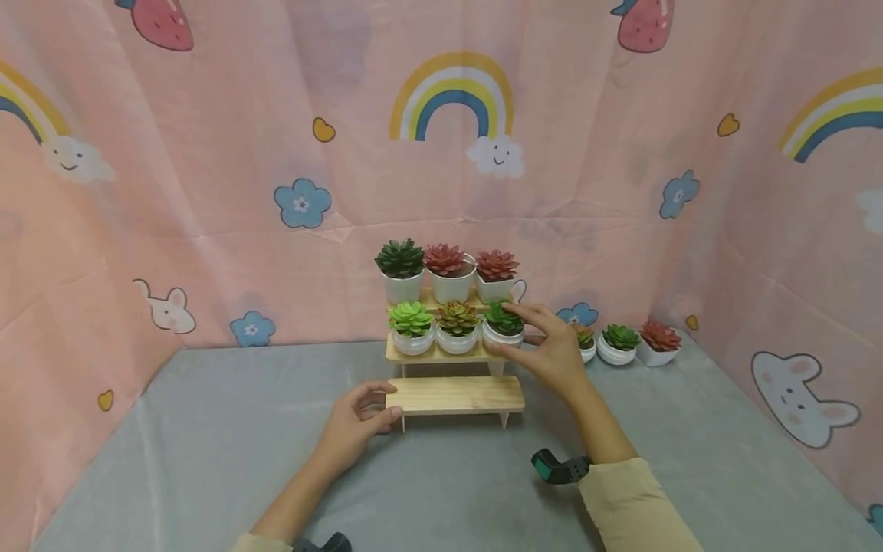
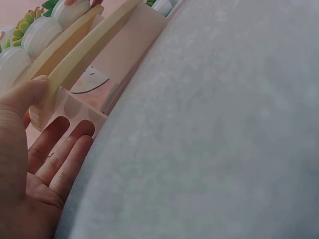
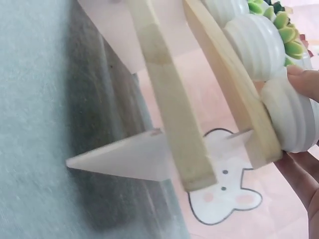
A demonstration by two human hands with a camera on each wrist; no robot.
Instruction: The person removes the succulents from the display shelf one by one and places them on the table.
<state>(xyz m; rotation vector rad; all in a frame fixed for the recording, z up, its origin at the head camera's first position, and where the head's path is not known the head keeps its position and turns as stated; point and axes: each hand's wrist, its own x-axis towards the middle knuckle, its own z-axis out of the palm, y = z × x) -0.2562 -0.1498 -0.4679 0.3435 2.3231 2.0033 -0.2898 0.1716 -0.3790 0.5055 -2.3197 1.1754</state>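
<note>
The wooden stand (image 1: 455, 392), long axis left-right, is gripped at its lowest step by the left hand (image 1: 359, 422). The green succulent pot (image 1: 503, 328) on the middle step, upright, is pinched by the right hand (image 1: 548, 349); three pots (image 1: 621, 343) stand on the desk (image 1: 207, 445) beyond.

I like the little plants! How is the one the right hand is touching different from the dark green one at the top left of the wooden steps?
The dark green succulent in a round ribbed white pot stands on the middle step, with the right hand on it; the dark green succulent in a tall plain white pot stands untouched on the top step. The first pot is squat, the second taller. Both plants are dark green in white pots.
</note>
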